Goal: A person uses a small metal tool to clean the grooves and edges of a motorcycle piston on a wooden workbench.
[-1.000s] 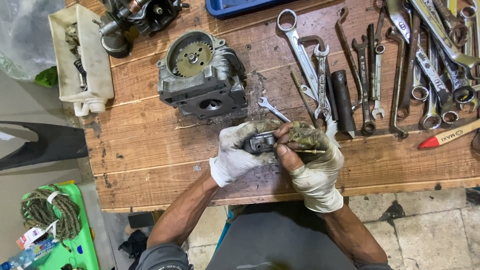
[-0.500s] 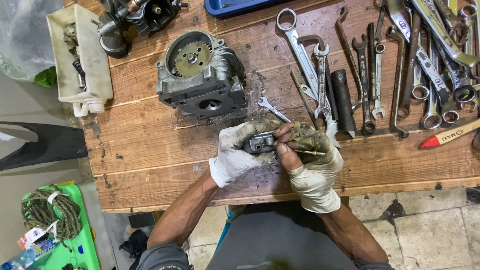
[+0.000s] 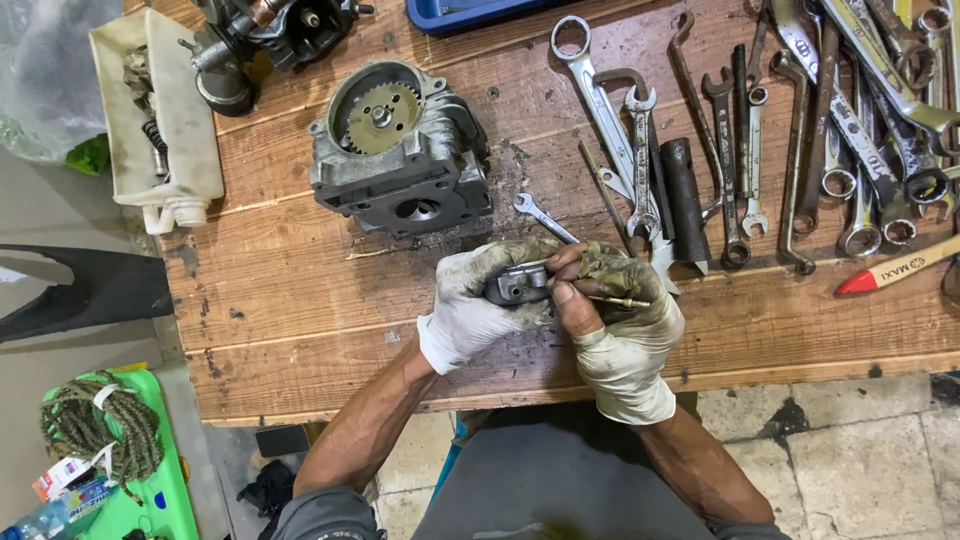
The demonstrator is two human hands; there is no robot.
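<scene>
Pinching a small metal part [image 3: 517,285] between both gloved hands.
Left hand [image 3: 478,305] grips it; right hand [image 3: 622,318] beside pinches a thin brass pin [image 3: 612,299], lying crosswise, just below the cylinder head [image 3: 400,150].

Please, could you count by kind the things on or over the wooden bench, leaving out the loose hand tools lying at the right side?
Engine parts: 2, grey geared part and dark part
Trays: 2, white tray and blue tray
Small grey part in left hand: 1
Thin brass rod in right hand: 1
Total: 6
</scene>
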